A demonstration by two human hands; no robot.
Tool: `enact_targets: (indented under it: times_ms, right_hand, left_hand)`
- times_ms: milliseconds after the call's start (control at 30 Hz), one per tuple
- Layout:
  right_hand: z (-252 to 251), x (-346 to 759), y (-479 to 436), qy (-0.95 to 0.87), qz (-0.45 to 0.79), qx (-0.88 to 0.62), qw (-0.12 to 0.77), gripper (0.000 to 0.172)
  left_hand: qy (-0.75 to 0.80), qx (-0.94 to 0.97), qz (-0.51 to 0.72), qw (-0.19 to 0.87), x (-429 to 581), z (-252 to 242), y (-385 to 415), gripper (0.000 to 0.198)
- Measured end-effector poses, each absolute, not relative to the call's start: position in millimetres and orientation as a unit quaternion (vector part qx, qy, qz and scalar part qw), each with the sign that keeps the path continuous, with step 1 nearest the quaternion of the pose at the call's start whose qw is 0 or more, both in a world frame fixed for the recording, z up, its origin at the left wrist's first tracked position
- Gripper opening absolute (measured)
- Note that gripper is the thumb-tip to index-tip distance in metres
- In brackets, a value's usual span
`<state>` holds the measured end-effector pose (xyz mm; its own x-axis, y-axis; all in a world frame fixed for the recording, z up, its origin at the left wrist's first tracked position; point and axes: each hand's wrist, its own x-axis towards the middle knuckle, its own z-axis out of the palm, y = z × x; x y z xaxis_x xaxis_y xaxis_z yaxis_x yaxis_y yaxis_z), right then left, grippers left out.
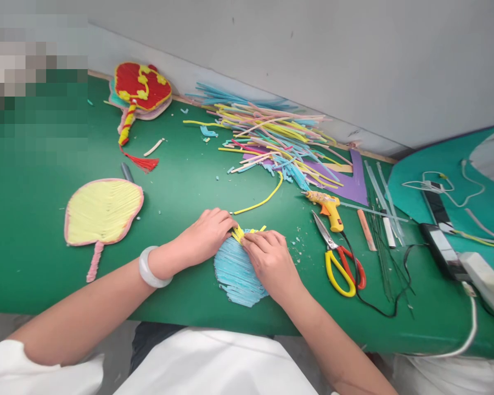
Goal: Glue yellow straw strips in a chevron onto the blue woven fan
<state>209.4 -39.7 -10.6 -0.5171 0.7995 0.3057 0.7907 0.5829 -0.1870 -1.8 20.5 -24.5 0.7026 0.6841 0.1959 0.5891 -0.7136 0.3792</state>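
A round panel of light blue pipe cleaners (241, 274) lies flat on the table before me. Short yellow pipe cleaners (238, 232) cross its upper edge. My left hand (209, 233), with a white bangle at the wrist, pinches their left end with its fingertips. From the other side my right hand (269, 259) presses closed fingers on the same yellow pieces and covers part of the blue panel. A yellow tip pokes out above the right fingers. Beyond the hands, a loose yellow pipe cleaner (261, 205) curves across the table.
Yellow-and-red-handled scissors (341, 263) and a yellow glue gun (327, 208) with a black cord lie right. Behind is a heap of coloured pipe cleaners (267, 131). A yellow fan (105, 211) and a red fan (142, 88) lie left. Small scraps dot the green table (181, 181).
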Motion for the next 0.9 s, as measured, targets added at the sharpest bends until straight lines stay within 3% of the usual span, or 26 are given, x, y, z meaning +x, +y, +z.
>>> enact_targets:
  times_ms: [900]
  right_hand:
    - [-10.7,209.3,-39.6,-0.870,0.004,-0.457,0.184,0.019]
  left_hand:
    - [0.317,0.924,0.188,0.102,-2.6,-29.3,22.1,0.026]
